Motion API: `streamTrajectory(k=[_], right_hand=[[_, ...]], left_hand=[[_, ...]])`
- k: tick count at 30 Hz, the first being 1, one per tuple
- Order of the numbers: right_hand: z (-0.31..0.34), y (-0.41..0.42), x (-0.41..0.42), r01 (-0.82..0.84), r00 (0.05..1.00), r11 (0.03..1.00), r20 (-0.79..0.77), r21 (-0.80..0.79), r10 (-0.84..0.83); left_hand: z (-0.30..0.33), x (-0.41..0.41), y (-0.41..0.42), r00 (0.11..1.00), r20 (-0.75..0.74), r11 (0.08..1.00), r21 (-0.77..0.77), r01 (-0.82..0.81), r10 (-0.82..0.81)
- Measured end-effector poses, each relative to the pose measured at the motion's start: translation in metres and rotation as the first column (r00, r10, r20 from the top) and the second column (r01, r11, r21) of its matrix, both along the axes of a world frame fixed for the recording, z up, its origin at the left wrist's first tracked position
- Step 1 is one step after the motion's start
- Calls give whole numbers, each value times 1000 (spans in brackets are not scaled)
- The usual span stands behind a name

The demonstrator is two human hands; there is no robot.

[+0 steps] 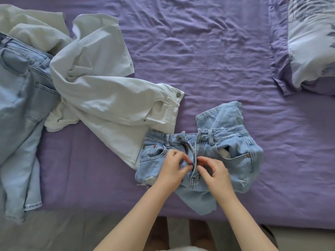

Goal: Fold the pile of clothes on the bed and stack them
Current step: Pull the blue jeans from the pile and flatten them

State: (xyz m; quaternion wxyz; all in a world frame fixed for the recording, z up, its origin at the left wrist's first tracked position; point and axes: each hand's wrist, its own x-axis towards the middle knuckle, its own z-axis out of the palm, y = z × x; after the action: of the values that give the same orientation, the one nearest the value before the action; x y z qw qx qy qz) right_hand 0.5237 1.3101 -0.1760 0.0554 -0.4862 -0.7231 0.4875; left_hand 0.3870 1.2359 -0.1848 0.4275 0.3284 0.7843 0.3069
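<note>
So the light blue ripped denim shorts (199, 153) sit face up on the purple bed sheet (208, 51) right at the near edge, waistband pointing away, fly running straight toward the person. Left hand (172, 169) and right hand (215, 173) each pinch one side of the open fly, equally close. Probably doing up the zip, though the fingers hide it; white jeans (101, 91) and light blue jeans (20, 98) wait unfolded off left.
</note>
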Motion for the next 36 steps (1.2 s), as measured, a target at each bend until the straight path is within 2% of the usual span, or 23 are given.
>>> streamTrajectory(k=[2, 6, 13, 16, 20, 25, 28, 31, 34, 36], right_hand=[[0, -3, 0, -19, 999, 999, 39, 51, 17], [2, -16, 4, -2, 998, 989, 57, 149, -7], [0, -28, 9, 7, 997, 975, 68, 222, -23], [-1, -30, 2, 21, 982, 974, 180, 224, -63], [-8, -34, -5, -42, 924, 975, 379, 218, -45], [-14, -38, -11, -37, 881, 973, 468, 226, -75], [-13, -39, -15, -10, 887, 961, 446, 276, -118], [-9, -36, -14, 5, 926, 917, 345, 399, -155], [-1, -24, -13, -16, 964, 828, 229, 560, -136], [3, -15, -15, 42, 990, 867, 94, 497, -102]], left_hand=[[0, 6, -12, 997, 31, 998, -22, 65, -64], [1, 10, -16, 999, 46, 1000, -2, 28, -28], [5, 4, -14, 998, 15, 998, 40, 56, -56], [1, 0, -6, 998, -11, 998, 3, 65, -65], [-8, 3, -1, 999, -8, 996, -77, 44, -44], [-17, 14, 2, 996, -91, 997, -78, -17, 10], [-13, 17, 3, 977, -209, 999, 28, -28, 33], [-7, 8, 7, 955, -291, 975, 187, 120, -61], [-1, -4, 18, 990, -105, 970, 216, 110, -89], [0, -9, 25, 997, 52, 989, 140, 49, -57]])
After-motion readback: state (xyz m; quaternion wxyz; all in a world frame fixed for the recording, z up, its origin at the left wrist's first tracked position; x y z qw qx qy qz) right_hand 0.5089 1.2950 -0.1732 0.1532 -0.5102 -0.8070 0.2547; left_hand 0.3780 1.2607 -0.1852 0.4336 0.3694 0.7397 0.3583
